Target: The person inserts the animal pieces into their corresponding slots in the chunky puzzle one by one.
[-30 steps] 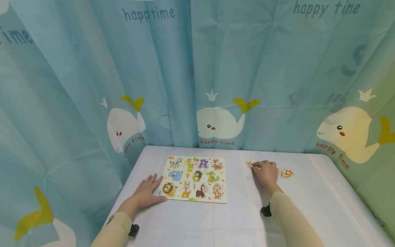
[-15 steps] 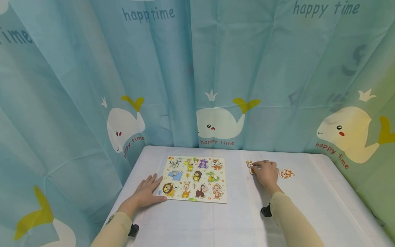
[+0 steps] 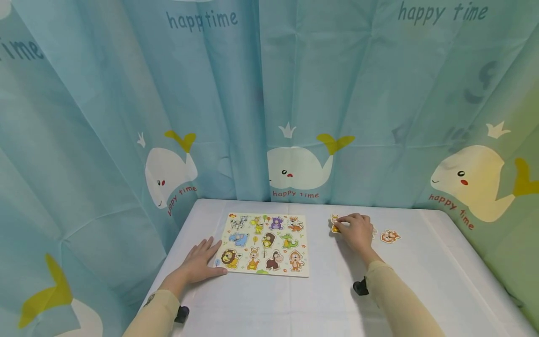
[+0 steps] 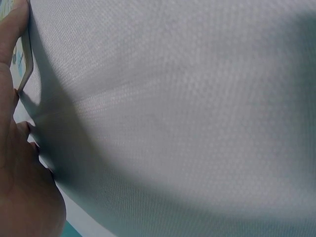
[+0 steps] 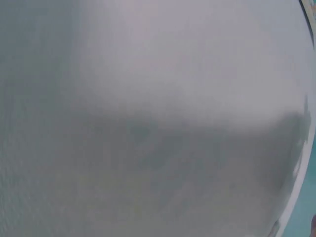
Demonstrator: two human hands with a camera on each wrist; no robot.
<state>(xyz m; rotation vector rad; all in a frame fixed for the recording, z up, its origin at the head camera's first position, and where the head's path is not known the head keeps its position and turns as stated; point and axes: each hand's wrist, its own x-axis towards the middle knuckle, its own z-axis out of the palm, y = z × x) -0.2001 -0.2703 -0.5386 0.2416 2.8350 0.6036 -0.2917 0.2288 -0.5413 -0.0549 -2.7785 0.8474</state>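
At the board's left edge, my left hand [image 3: 201, 263] rests with spread fingers, the thumb touching the lower left corner. The animal puzzle board [image 3: 303, 271] lies flat, with a lion, kangaroo, gorilla, monkey and other animals in rows. My right hand [image 3: 358, 233], right of the board, pinches an orange puzzle piece [image 3: 334, 223] that looks like a kangaroo; fingertips cover part of it. In the left wrist view, the left hand [image 4: 24, 187] and the board's corner [image 4: 24, 61] show at the left. The right wrist view shows mostly blurred tablecloth.
Another orange animal puzzle piece [image 3: 390, 236] lies right of the right hand. A pale piece [image 3: 374, 230] peeks out beside that hand, mostly hidden. A white cloth covers the table [image 3: 290, 309]. Behind it hangs a blue curtain [image 3: 227, 103] with whales.
My right hand has moved a little left and away from me with the orange piece, uncovering part of a pale piece. My left hand has stayed on the board's edge.
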